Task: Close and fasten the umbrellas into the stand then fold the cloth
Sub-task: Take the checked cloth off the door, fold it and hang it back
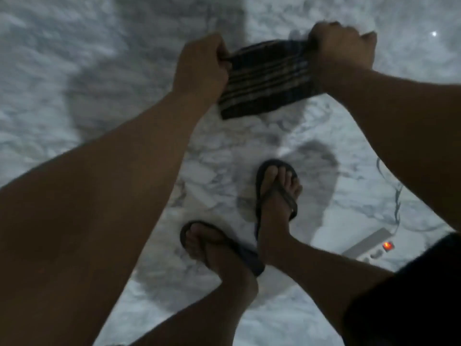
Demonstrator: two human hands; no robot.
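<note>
Nearby, seemingly a power strip (369,245) on floor (74,58).

Floor (74,46): white marble-patterned surface with grey veining. On it: two feet in dark flip-flops, left (219,245) and right (277,191), near each other; a white power strip (369,245) with a lit orange switch; its thin cable (396,196) trailing away.

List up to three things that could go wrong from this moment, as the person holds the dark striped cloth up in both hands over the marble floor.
1. The dark striped cloth is gripped only at its top corners by the left hand and right hand; a slip could drop it.
2. The white power strip with a glowing red switch and its cable lie close to the sandalled feet, a likely trip hazard.
</note>
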